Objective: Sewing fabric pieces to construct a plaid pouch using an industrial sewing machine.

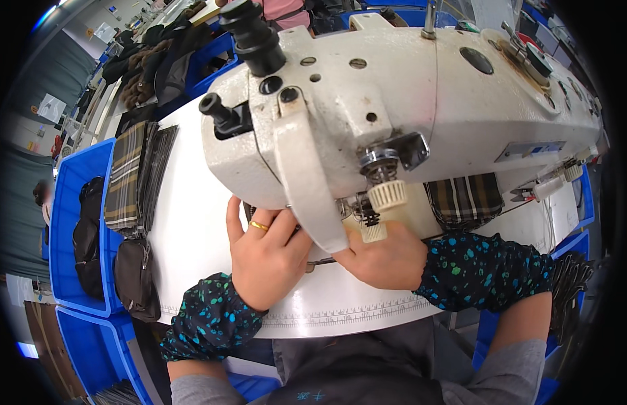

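Observation:
A white sewing machine (340, 128) with a pale curved lever (306, 175) stands over the white table (192, 182). My left hand (266, 260), a gold ring on one finger, rests left of the needle area with its fingers apart and reaching under the machine head. Dark material shows between its fingers. My right hand (387, 256) is closed just right of the lever, beside the cream tension knobs (387, 196). Its fingertips are hidden, and so is whatever they grip. Between the hands a dark edge (320, 260) is visible. Both forearms wear dark, speckled sleeve covers.
A plaid fabric piece (465, 201) lies under the machine arm. At the table's left edge are stacked plaid pieces (131, 179) and a dark pouch-like piece (134, 280). Blue bins (60, 216) line the left; dark fabric (570, 290) hangs in a bin at right.

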Demonstrator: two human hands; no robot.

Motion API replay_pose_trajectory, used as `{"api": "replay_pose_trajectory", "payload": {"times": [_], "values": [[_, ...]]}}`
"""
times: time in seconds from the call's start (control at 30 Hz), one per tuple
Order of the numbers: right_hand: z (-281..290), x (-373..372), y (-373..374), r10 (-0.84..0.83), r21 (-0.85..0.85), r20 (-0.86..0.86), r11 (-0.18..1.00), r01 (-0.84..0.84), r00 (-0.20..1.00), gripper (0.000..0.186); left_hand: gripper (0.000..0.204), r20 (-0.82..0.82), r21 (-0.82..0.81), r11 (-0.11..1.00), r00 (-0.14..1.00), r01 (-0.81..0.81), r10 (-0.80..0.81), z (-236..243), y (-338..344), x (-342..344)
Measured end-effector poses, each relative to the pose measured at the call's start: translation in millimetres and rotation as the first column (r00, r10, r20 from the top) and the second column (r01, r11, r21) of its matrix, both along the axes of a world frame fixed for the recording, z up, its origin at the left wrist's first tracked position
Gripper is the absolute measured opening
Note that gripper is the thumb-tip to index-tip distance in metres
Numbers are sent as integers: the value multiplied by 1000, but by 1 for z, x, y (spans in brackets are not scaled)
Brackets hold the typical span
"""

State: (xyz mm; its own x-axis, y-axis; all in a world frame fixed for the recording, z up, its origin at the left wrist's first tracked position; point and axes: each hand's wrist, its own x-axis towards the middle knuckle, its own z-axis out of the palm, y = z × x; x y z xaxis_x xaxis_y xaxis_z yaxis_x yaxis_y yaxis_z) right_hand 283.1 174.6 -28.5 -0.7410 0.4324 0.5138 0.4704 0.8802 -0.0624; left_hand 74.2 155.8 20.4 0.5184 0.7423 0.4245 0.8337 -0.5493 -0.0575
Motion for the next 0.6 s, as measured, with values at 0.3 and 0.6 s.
{"api": "replay_pose_trajectory", "payload": {"times": [0.3,0.6], "values": [[8,3,-8,105,-65,45,993,-102,993,23,28,214,-241,966,976,95,-42,-15,6,-2],[8,5,-9,101,-91,67,991,-94,993,25,40,218,-274,952,973,134,-74,-12,8,0]]}}
